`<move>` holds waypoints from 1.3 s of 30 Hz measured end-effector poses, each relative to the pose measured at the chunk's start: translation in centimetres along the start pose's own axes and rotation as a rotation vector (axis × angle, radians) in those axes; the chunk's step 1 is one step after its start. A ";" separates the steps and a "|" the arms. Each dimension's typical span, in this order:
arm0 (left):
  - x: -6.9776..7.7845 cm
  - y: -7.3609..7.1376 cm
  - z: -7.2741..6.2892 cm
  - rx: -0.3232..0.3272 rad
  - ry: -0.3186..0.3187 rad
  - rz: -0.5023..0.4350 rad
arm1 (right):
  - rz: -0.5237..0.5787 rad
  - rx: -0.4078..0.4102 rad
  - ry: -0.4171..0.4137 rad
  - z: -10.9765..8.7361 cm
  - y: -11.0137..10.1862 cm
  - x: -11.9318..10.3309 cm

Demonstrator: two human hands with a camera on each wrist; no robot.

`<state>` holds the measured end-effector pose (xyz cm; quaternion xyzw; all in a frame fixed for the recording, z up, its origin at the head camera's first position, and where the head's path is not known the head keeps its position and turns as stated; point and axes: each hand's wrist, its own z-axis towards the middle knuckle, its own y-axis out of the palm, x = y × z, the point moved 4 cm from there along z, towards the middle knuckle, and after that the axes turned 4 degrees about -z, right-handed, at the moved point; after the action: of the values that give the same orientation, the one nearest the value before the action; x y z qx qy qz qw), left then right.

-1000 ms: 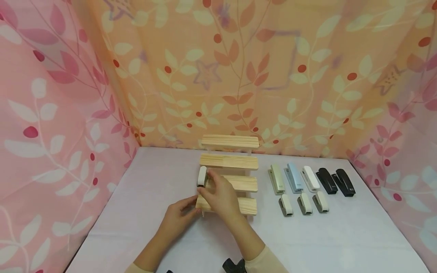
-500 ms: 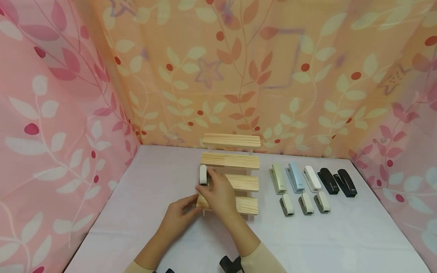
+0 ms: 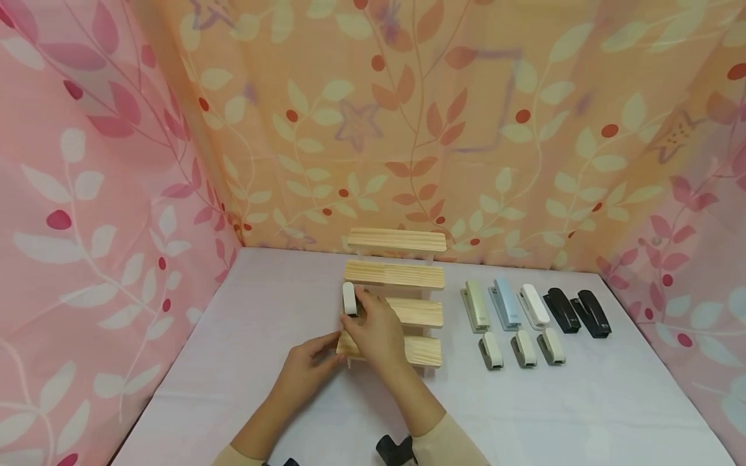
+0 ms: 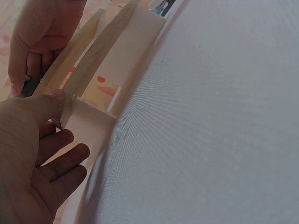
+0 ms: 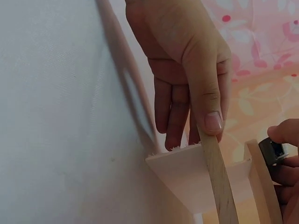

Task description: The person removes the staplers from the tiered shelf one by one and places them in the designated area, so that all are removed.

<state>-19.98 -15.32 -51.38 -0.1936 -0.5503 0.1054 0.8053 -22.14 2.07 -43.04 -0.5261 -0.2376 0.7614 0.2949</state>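
Observation:
A tiered rack of pale wooden boards on white supports stands mid-table. My left hand (image 3: 305,369) pinches the left end of its lowest board (image 3: 424,351); in the right wrist view the thumb lies on the board's edge, fingers behind it. With thumb and fingers, my right hand (image 3: 377,333) holds a small white stapler (image 3: 349,298) at the left end of the second board from the bottom (image 3: 421,312). Its dark end (image 5: 272,150) shows between the fingertips in the right wrist view, right at the board. The right hand hides part of both lower boards.
Right of the rack, a back row has a green stapler (image 3: 476,306), a blue stapler (image 3: 505,304), a white stapler (image 3: 533,305) and two black staplers (image 3: 561,309). Several small white staplers (image 3: 524,349) lie in front. Patterned curtains (image 3: 373,129) enclose the white table (image 3: 524,414).
The small stapler has turned slightly straighter and shifted a little right on its board. My right thumb has moved a little. The left hand stays on the lowest board.

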 end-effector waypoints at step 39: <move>-0.1 0.1 -0.1 -0.037 -0.085 0.007 | 0.208 0.008 -0.166 -1.3 -8.3 1.7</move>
<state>-19.90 -15.31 -51.55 -0.2057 -0.5850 0.1062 0.7773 -19.70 9.25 -39.05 -0.4818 -0.2021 0.8299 0.1957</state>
